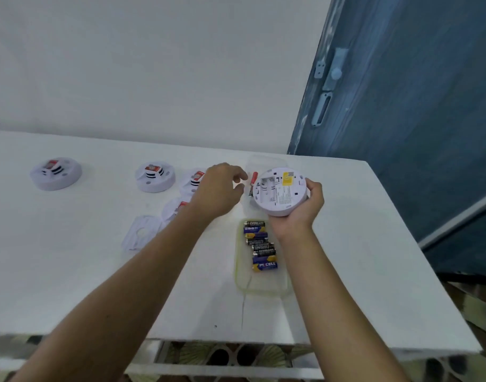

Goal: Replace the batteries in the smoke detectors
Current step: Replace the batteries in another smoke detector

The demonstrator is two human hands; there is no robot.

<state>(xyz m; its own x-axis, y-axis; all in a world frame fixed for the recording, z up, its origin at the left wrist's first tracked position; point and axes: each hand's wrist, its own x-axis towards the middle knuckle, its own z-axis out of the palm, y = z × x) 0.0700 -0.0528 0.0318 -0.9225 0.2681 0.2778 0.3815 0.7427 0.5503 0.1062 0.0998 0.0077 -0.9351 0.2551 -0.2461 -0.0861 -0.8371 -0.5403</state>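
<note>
My right hand [305,205] grips a round white smoke detector [280,191] with its back facing up; the battery bay looks empty and a yellow label shows. My left hand [218,188] hovers just left of it above the table, fingers loosely curled and holding nothing. A red battery [254,178] lies in a clear container [266,161] behind the detector. A clear tray [259,285] in front holds several black and blue batteries [261,246]. Two more detectors [55,173] [155,176] with red batteries sit to the left, and others are partly hidden behind my left hand.
A detached white mounting plate [139,232] lies on the white table [71,271] left of my left forearm. A white wall runs behind the table. A blue door [401,119] stands at the right. The table's front edge is near me.
</note>
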